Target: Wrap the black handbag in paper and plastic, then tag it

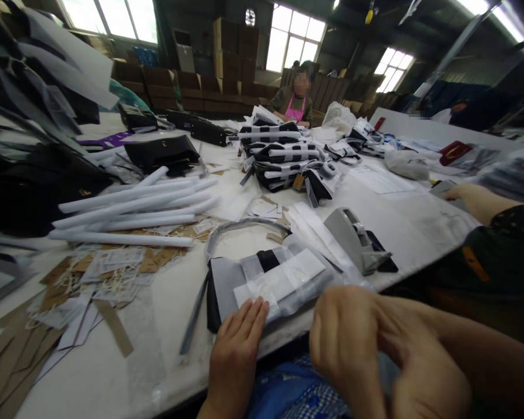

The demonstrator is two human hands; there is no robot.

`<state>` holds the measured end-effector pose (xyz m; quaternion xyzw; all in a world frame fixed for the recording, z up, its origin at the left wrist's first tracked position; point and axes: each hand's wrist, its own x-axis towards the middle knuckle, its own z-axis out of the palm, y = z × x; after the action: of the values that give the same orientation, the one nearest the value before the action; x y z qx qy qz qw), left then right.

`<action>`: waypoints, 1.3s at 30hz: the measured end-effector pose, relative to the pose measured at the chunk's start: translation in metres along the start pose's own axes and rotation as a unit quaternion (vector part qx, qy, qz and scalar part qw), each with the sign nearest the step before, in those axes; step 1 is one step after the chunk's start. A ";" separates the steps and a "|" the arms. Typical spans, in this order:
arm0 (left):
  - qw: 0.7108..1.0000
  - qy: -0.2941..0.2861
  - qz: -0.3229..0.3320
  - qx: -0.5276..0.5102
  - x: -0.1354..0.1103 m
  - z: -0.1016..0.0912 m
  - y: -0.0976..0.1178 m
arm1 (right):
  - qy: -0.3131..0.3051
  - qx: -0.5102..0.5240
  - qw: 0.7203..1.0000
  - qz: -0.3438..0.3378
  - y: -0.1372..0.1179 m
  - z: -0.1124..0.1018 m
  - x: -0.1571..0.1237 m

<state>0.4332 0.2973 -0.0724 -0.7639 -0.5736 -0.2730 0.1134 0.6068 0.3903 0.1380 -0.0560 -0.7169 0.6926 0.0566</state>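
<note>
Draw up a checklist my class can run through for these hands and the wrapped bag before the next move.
1. Left hand at the white sheet on the wrapped bag: ok, fingertips on its near edge.
2. Right hand free: cannot tell; fingers curled, grip hidden.
3. Bag well back from the near edge of the table: not ok, lies close to it.
4. Handle clear of both hands: ok, loops beyond the bag.
5. Co-worker's hand apart: ok, off to the right.
</note>
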 end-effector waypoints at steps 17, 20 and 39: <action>0.999 0.020 -0.030 -0.022 0.005 -0.005 0.007 | -0.278 -0.648 0.698 0.125 0.082 -0.097 0.109; 0.999 0.032 -0.031 -0.018 0.006 -0.006 0.007 | -0.313 -0.673 0.655 0.139 0.088 -0.097 0.124; 0.996 0.073 -0.035 -0.046 0.006 0.006 0.006 | -0.247 -0.673 0.659 0.227 0.117 -0.115 0.162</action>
<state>0.4418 0.3036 -0.0735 -0.7258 -0.5773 -0.3575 0.1100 0.4649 0.5332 0.0255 -0.0663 -0.9400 0.0007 -0.3347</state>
